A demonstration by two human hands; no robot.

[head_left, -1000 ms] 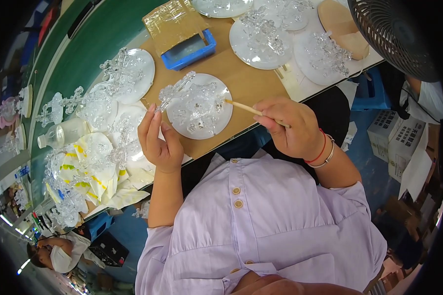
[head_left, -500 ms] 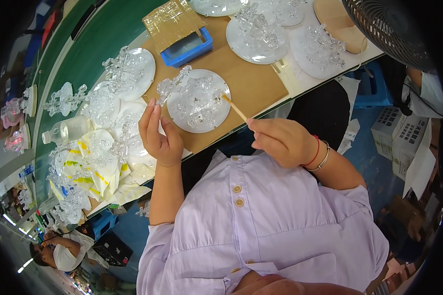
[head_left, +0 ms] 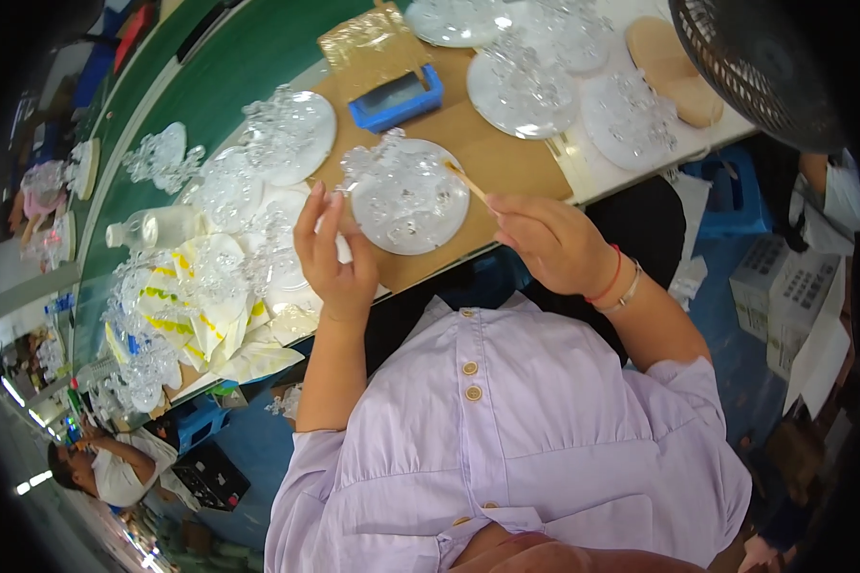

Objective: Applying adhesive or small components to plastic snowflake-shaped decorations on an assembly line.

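Note:
A round white disc carrying a cluster of clear, glittering plastic pieces lies on brown cardboard in front of me. My right hand pinches a thin wooden stick with a yellow-brown tip. That tip is over the disc's upper right edge; whether it touches cannot be made out. By the disc's left rim is my left hand, its fingers stretched out and the thumb apart, holding nothing visible.
Behind the disc stands a blue tray beside a tape-covered cardboard box. More clear-decorated discs surround the cardboard. At left are a clear bottle and yellow-marked white sheets. A fan stands far right.
The whole view has shifted slightly, moving the table items rightward in the picture. The stick's tip is a little farther toward the disc's far edge. The left hand remains beside the disc, fingers apart.

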